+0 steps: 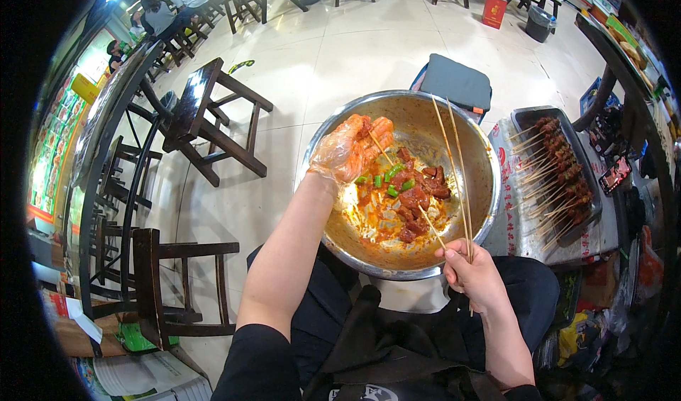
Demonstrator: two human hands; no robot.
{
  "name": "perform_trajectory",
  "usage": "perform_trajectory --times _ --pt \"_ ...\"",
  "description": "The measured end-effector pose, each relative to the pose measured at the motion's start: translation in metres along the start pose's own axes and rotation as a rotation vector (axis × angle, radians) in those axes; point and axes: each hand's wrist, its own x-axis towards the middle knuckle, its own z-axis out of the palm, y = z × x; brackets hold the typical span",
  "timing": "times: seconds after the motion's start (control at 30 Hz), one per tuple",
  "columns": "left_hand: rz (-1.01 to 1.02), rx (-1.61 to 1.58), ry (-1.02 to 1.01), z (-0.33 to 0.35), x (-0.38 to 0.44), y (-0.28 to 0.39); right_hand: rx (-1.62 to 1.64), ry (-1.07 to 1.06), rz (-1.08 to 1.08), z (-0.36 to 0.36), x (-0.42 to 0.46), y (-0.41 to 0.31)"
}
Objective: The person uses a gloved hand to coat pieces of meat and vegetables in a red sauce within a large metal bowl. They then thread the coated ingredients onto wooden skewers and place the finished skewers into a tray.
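My left hand [355, 148], in a clear plastic glove smeared with red marinade, is over the left side of a large steel basin [346, 103]. Its curled fingers hold a small piece of meat [365, 126] at the end of a bamboo skewer [432, 226]. Marinated meat chunks [417, 196] and green pepper pieces [394, 172] cover the skewer's middle; which of them are threaded, I cannot tell. Bare, my right hand [471, 270] grips that skewer's lower end at the basin's near rim. Two longer bamboo skewers [458, 172] also pass through its fingers, pointing away across the basin.
Right of the basin, a metal tray [596, 159] holds many meat skewers [564, 169] on a printed covering [503, 209]. A phone [615, 175] lies beside it. Behind the basin sits a grey cushioned stool [455, 82]. Wooden stools [213, 119] and a table [114, 108] stand left; people sit farther off.
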Motion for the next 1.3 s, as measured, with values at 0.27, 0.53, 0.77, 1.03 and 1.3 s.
perform_trajectory --times 0.27,0.53,0.77,1.03,1.3 --pt "0.066 0.066 0.016 -0.001 0.004 -0.005 0.012 -0.002 0.014 0.001 0.0 0.0" --pt "0.133 0.058 0.041 0.009 -0.001 -0.009 0.004 0.002 0.038 0.0 0.0 -0.002" --pt "0.227 0.129 0.028 0.011 -0.003 -0.015 0.015 -0.013 0.031 0.002 0.002 0.0" --pt "0.292 0.151 0.046 0.015 -0.005 -0.015 -0.004 -0.008 0.053 0.004 0.0 -0.004" --pt "0.259 -0.035 0.111 0.016 -0.003 -0.012 0.023 -0.005 0.011 0.004 0.0 -0.002"
